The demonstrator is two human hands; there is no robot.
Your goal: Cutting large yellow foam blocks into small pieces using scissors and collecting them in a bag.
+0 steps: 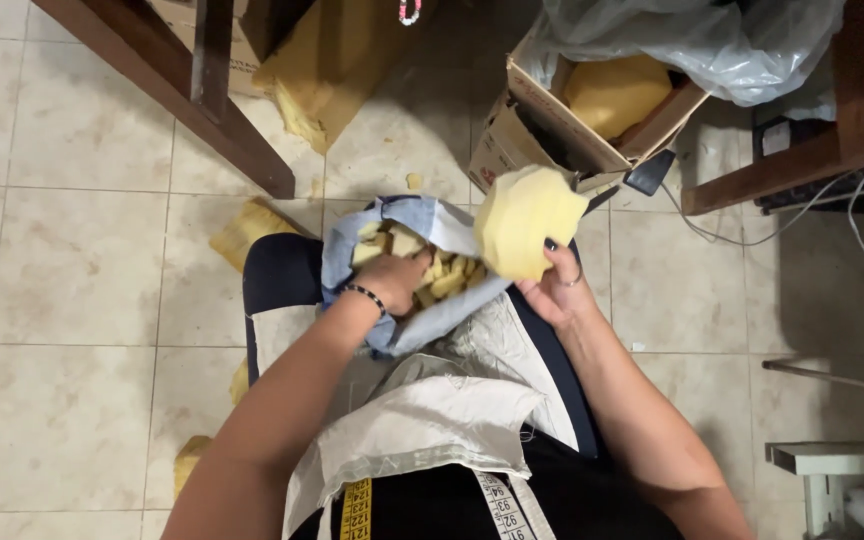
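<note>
- My left hand (392, 280) is pushed down into the open mouth of a pale blue fabric cover (422, 225), fingers curled and pressed onto the small yellow foam scraps (442, 280) packed inside; a dark beaded bracelet (364, 297) sits on that wrist.
- My right hand (552, 285) is closed around the lower edge of a large rounded block of yellow foam (524, 222), holding it up just beside and above the cover's opening, to the right of my left hand.
- The cover rests on my lap, on a white woven sack (422, 425) spread below both hands.
- A yellow measuring tape (357, 510) hangs nearest to me, below my wrists.
- Beyond my right hand stands an open cardboard box (542, 135) with more yellow foam in it.
- Loose foam pieces (247, 230) lie on the beige tiled floor (72, 260) left of my left hand.
</note>
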